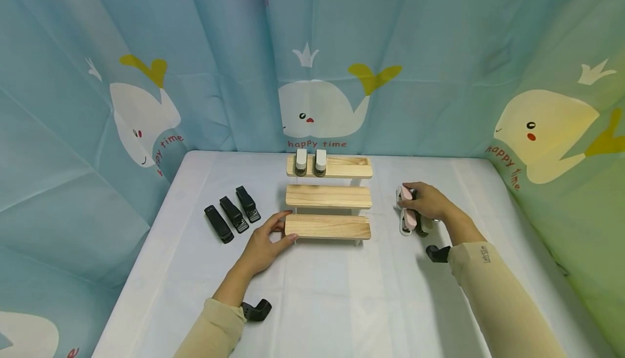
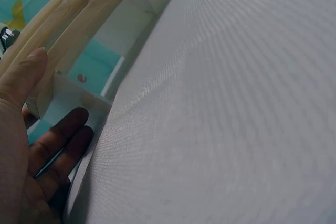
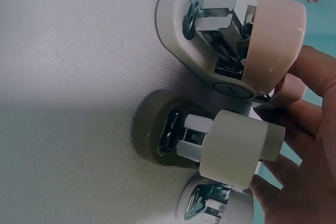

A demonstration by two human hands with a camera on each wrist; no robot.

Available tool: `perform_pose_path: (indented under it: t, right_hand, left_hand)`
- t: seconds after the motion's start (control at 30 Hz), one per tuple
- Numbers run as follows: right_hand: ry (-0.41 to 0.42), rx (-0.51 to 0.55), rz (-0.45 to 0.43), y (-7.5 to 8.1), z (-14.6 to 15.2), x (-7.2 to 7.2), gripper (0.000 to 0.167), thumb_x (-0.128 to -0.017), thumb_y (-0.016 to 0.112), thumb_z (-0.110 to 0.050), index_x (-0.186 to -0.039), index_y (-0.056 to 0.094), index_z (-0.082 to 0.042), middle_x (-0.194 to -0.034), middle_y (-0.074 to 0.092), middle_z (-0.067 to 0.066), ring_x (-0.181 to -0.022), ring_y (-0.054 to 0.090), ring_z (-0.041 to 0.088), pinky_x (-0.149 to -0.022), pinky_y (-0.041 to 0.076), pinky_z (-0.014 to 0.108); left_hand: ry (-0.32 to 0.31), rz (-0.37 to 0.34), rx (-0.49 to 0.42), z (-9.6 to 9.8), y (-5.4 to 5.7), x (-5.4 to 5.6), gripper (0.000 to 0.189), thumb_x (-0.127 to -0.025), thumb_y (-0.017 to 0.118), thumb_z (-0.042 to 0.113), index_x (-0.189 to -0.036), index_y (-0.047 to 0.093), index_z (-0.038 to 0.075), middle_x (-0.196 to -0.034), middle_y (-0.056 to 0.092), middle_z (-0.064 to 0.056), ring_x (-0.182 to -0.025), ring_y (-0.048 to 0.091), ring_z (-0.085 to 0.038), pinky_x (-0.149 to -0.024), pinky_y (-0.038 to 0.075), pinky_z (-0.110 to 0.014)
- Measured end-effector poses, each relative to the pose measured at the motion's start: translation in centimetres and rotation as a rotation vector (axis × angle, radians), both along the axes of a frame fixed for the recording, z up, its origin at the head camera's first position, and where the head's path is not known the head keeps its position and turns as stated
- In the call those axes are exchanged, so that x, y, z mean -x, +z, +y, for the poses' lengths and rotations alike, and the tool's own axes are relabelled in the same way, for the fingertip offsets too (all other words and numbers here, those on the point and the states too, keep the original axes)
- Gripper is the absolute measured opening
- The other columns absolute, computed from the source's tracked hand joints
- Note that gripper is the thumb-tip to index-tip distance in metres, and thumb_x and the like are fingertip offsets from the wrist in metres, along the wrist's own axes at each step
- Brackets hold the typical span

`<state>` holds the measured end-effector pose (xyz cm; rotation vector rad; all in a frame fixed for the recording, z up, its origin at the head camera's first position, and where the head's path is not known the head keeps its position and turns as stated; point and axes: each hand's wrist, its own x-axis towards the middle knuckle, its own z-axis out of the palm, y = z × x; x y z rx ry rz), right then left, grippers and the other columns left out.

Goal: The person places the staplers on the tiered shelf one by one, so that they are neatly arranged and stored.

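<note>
Pale pink compact stapler [image 1: 406, 192]: right of centre in the head view, over the white-covered desk [image 1: 322, 298], the farther of two pink pieces.
Right hand [image 1: 427, 202]: thumb and fingers curled round that stapler, grasping it from the right.
Stapler cluster: a second pink stapler with a rounded white base [image 3: 275, 40] fills the upper right of the right wrist view; an olive-based stapler with a cream top [image 3: 233, 145] sits just beside it, right of centre; a small white stapler [image 3: 239, 208] shows at the bottom edge.
Three-tier rack of pale wooden planks [image 1: 328, 227]: middle of the head view, on pale supports.
Left hand [image 1: 263, 247]: fingers grasping the left end of the lowest plank, thumb at its front edge.
Top plank: two small white-topped, dark-based objects [image 1: 301, 161] stand side by side on its left half.
Three black oblong devices [image 1: 234, 215]: a slanting row left of the rack.
Wrists: black curved devices [image 1: 257, 310] beside beige sleeves [image 1: 212, 328].
Backdrop: blue-green curtain [image 1: 439, 38] printed with white whales, across the upper frame.
</note>
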<state>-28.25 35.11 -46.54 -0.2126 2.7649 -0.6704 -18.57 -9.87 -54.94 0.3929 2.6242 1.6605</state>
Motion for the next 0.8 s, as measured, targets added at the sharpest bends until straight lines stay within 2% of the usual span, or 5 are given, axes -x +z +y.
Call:
perform_pose_path:
  t: [0.47, 0.8]
  right_hand:
    - [-0.033, 0.019, -0.054, -0.18, -0.37, 0.14, 0.076, -0.101, 0.066, -0.034, -0.157, 0.034, 0.005, -0.158, 0.033, 0.038, -0.146, 0.031, 0.059, -0.116, 0.028, 0.073]
    - [-0.033, 0.036, -0.053, -0.23, -0.53, 0.22, 0.076, -0.1, 0.068, -0.032, -0.156, 0.035, 0.007, -0.157, 0.034, 0.038, -0.144, 0.035, 0.057, -0.115, 0.031, 0.071]
  left_hand:
    - [-0.003, -0.015, -0.007, -0.06, -0.08, 0.03, 0.064, -0.091, 0.079, 0.042, -0.148, 0.051, 0.042, -0.114, 0.074, 0.009, -0.118, 0.068, -0.018, -0.11, 0.045, -0.055]
    - [0.001, -0.015, 0.0, 0.0, 0.01, 0.04, 0.064, -0.091, 0.079, 0.042, -0.149, 0.05, 0.041, -0.113, 0.073, 0.008, -0.118, 0.068, -0.019, -0.11, 0.045, -0.055]
